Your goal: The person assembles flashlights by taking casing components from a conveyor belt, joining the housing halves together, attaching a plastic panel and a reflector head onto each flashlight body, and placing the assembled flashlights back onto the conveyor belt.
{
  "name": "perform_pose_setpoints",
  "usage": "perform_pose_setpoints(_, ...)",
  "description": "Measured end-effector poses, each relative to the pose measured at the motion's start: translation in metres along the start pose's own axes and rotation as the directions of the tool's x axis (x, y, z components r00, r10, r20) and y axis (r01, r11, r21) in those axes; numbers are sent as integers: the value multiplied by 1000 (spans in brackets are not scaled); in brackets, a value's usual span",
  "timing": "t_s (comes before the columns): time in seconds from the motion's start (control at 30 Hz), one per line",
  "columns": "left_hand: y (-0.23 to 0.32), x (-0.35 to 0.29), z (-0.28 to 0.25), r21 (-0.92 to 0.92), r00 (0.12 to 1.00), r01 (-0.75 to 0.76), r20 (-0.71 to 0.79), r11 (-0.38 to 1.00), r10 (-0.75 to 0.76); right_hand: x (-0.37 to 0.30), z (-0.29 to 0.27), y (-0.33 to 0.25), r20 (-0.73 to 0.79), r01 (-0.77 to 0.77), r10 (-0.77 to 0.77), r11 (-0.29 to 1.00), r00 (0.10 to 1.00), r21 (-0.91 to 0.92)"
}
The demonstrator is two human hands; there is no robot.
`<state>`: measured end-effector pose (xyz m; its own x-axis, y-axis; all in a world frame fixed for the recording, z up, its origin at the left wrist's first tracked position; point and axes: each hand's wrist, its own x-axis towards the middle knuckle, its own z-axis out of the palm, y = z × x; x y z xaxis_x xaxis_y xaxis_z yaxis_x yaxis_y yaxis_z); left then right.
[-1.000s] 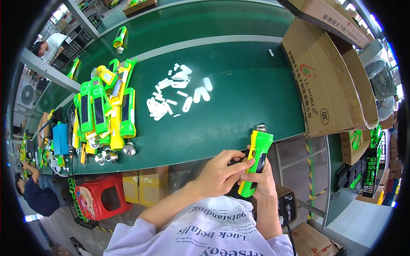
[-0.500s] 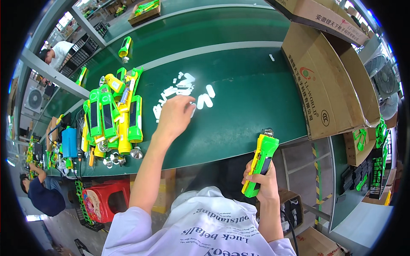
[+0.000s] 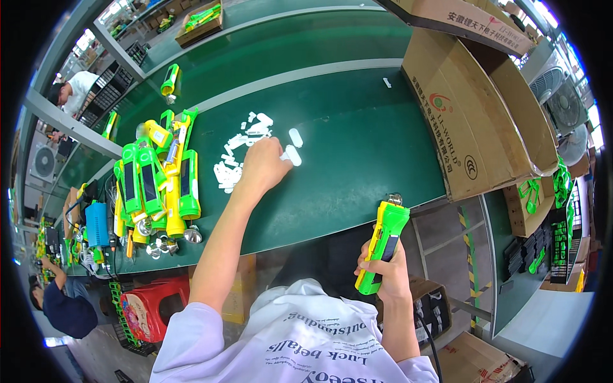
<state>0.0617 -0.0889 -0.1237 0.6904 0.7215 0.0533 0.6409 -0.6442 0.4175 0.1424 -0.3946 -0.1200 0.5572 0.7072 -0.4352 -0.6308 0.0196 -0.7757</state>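
My left hand (image 3: 264, 167) reaches over the green table with its fingers curled. Thumb and fingertips close on a small white oval plastic piece (image 3: 285, 156) that is partly hidden by the hand. Beside it lie more white oval pieces, one of them a little farther off (image 3: 295, 137). A loose pile of small white plastic parts (image 3: 227, 173) spreads left of and behind the hand. At the table's front edge my right hand (image 3: 391, 271) is wrapped around a green and yellow flashlight (image 3: 385, 246), held upright, its silvery reflector loose at the top end.
Several green and yellow flashlights (image 3: 150, 179) are heaped at the table's left, with loose reflectors (image 3: 167, 245) in front. A large cardboard box (image 3: 460, 121) stands at the right. A blue device (image 3: 98, 225) and a red stool (image 3: 143, 313) are at the left; co-workers sit beyond.
My left hand has moved slightly right over the table onto the white oval pieces. The view has shifted a little; my right hand keeps its grip on the flashlight.
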Motion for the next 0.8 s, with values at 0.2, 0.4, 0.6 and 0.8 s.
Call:
perform_pose_setpoints(0.2,-3,-29,9,-29,991,-74,-117,997,70,3,-3,3,32,-26,25,1000,999,3)
perform_pose_setpoints(0.4,-3,-58,-1,-15,965,-128,-231,992,121,7,-2,4,39,-44,45,999,998,-5)
perform_pose_setpoints(0.6,-11,-70,-22,-800,915,402,367,446,-166,11,-4,4,44,-35,35,999,998,3)
perform_pose_setpoints(0.8,-14,-88,-13,-723,909,411,368,556,-194,12,2,6,41,-57,58,998,998,-16)
